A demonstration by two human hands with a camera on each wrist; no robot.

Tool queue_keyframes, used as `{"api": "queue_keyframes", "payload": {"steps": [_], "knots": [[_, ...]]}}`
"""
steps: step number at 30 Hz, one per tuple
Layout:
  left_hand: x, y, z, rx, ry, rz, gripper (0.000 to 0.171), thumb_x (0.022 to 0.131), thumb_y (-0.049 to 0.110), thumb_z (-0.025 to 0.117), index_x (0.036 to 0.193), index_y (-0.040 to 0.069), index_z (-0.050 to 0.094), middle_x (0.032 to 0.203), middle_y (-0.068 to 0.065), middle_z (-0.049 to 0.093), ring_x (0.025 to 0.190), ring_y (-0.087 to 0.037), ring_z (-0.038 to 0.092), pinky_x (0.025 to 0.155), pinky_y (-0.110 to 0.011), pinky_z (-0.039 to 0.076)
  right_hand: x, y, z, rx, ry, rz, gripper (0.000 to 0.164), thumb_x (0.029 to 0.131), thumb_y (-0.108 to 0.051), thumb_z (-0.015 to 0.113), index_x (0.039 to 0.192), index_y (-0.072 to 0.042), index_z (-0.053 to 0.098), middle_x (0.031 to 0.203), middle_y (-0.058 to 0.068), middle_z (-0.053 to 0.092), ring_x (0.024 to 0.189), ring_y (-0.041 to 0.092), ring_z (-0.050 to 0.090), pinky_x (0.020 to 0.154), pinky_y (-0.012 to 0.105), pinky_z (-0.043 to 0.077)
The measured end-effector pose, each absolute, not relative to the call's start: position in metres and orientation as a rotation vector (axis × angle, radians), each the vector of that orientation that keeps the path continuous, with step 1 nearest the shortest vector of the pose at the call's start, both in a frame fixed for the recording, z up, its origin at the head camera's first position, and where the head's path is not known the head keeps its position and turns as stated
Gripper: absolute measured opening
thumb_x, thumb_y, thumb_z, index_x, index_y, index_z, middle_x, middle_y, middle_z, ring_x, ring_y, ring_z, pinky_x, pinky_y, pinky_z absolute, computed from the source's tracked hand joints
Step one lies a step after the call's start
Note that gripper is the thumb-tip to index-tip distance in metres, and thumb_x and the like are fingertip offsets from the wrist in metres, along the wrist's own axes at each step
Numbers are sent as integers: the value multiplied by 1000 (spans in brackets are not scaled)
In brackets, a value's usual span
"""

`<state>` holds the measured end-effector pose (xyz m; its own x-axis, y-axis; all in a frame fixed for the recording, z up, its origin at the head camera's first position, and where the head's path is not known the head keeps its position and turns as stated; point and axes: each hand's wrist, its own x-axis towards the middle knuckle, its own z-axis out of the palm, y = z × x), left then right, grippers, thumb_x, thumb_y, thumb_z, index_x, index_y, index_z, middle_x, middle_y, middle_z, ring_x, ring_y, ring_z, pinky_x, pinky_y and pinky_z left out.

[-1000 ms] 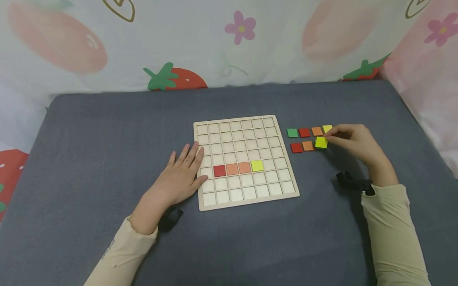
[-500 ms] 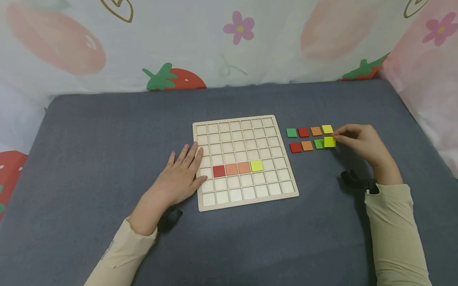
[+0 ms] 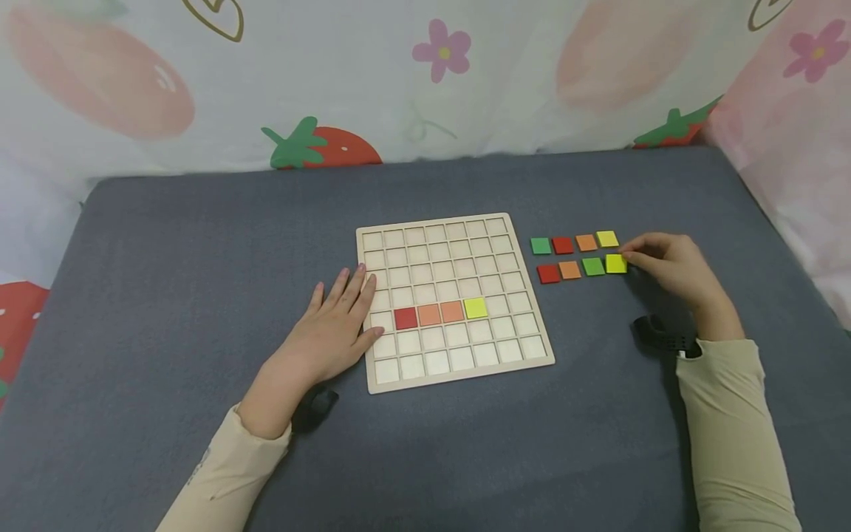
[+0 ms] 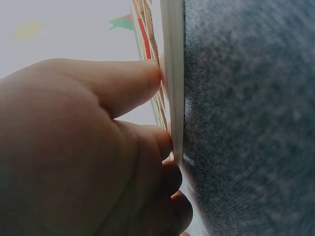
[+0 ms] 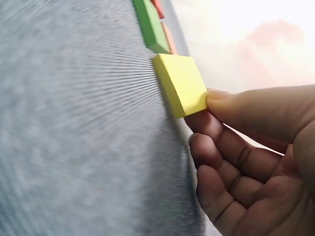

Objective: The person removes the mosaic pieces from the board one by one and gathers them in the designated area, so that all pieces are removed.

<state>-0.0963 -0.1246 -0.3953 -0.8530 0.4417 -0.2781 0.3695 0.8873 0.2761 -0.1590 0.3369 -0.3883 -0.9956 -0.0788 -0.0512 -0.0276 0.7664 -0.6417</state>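
Note:
My right hand [image 3: 671, 270] pinches a yellow square tile [image 5: 183, 84] by its edge, at the right end of the nearer row of loose tiles. Left of it in that row lie a green tile [image 3: 593, 267], an orange tile [image 3: 569, 270] and a red tile [image 3: 548, 274]. With its fingers straight, my left hand [image 3: 326, 332] rests on the left edge of a wooden grid board [image 3: 459, 375]. One row of the board holds a red tile [image 3: 405, 318], two orange tiles [image 3: 429, 315] and a yellow tile [image 3: 475, 308].
Behind the nearer row lies a second row with a green tile [image 3: 541, 246], a red tile [image 3: 562, 244], an orange tile [image 3: 586, 242] and a yellow tile [image 3: 607, 239]. A dark grey cloth [image 3: 199, 244] covers the table. A patterned curtain [image 3: 505, 89] hangs behind.
The right hand has moved the yellow tile rightward and down to the row's end, uncovering the green tile beside it. The left hand keeps its place on the board.

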Motion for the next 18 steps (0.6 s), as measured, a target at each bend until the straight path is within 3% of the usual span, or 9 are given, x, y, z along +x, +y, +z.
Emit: {"api": "queue_keyframes", "payload": {"steps": [9, 18], "knots": [[-96, -124, -395, 598, 2721, 296, 73, 100, 40, 42, 152, 6, 4, 158, -12, -4, 143, -31, -5, 112, -53, 0, -163, 336, -396, -128, 2926, -1032, 28, 94, -18, 59, 104, 7, 66, 86, 3, 63, 68, 4, 47, 56, 18, 37], [-96, -124, -395, 600, 2727, 298, 72, 100, 39, 42, 152, 4, 5, 157, -13, -3, 143, -31, -4, 112, -54, 1, -162, 336, -396, -122, 2909, -1061, 27, 94, -17, 60, 106, 7, 66, 85, -3, 62, 69, 4, 47, 56, 18, 38]]}}
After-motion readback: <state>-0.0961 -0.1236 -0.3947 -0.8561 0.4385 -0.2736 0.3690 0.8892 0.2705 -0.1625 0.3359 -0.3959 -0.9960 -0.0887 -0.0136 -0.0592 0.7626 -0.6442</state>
